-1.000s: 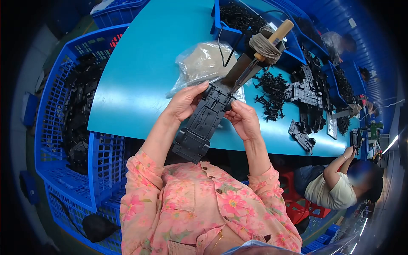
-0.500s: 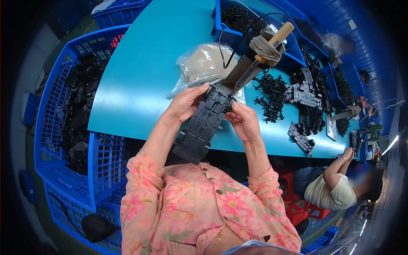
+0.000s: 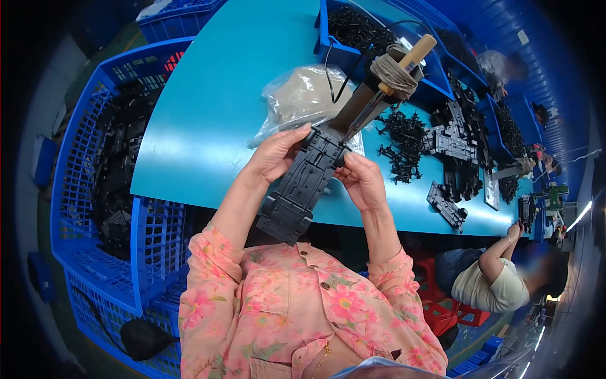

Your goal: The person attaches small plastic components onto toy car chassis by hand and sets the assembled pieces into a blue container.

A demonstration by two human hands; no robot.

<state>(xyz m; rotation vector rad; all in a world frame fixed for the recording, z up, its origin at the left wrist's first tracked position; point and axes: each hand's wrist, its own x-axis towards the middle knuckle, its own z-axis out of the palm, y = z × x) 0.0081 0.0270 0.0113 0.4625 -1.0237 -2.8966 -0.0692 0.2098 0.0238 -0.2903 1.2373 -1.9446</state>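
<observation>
A black plastic toy-car chassis point(image 3: 304, 179) slants between my two hands, its near end low in front of my shirt. My left hand point(image 3: 278, 153) grips its far left side, thumb along the edge. On the opposite side, my right hand point(image 3: 362, 181) pinches a small black wheel-like part at the far right corner. A wooden-handled tool point(image 3: 413, 57), like a soldering iron, is bound with grey wrapping to a dark stand point(image 3: 353, 104). Its thin metal end points down at the chassis's far end, between my hands.
A clear plastic bag point(image 3: 297, 98) lies behind my left hand. Small black parts point(image 3: 404, 139) and more chassis point(image 3: 447, 205) are heaped to the right. A blue crate point(image 3: 142, 252) full of black parts stands at left. A co-worker point(image 3: 499, 278) sits at far right.
My hands and the chassis stay almost still at the tool. The co-worker's hand at the far right has shifted slightly.
</observation>
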